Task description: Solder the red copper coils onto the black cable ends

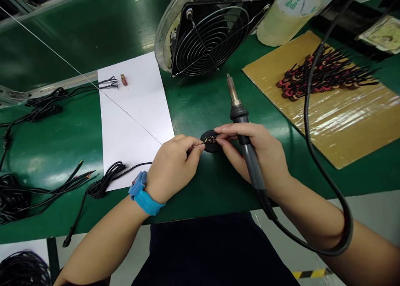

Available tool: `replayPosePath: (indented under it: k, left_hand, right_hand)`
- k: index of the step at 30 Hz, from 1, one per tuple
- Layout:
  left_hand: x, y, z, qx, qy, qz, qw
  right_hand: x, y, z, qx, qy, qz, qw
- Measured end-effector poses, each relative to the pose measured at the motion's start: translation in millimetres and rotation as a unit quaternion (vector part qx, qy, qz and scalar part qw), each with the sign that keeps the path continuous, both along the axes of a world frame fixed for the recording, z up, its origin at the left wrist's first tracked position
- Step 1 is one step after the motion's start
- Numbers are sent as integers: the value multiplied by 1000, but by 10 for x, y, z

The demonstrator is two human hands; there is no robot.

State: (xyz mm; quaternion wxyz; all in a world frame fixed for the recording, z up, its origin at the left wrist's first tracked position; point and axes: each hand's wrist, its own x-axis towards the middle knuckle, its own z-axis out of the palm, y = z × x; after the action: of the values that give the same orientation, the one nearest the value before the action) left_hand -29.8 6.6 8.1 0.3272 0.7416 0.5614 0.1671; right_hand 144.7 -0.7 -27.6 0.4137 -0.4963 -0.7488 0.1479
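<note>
My left hand [175,159], wearing a blue wrist strap [145,194], is closed in a pinch on a black cable [142,165]. Its thin wire ends, one yellow, reach over a small round black disc [210,147]. On the disc sits a small part with copper-coloured spokes [212,140]. A soldering iron [250,157] lies through the grip of my right hand [262,152], tip pointing up and away from the disc. My right thumb and fingertips meet at the disc's right edge; whether they pinch the spoked part is hard to see.
A black fan [209,40] stands at the back. To the right, a brown board [343,136] bears a heap of small red-and-black parts [325,75]. White paper [134,115] and coiled black cables [15,194] lie left. The iron's cord [308,107] loops over my right forearm.
</note>
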Motion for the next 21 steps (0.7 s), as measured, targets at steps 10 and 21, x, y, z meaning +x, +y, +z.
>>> replayPosePath:
  k: [10, 21]
  left_hand:
    - [61, -22, -38, -42, -73, 41, 996]
    - [119, -26, -88, -60, -103, 69, 990]
  right_hand:
    - [-10, -10, 12, 15, -6, -24, 1000]
    - [-14, -132, 3, 36, 21, -41, 998]
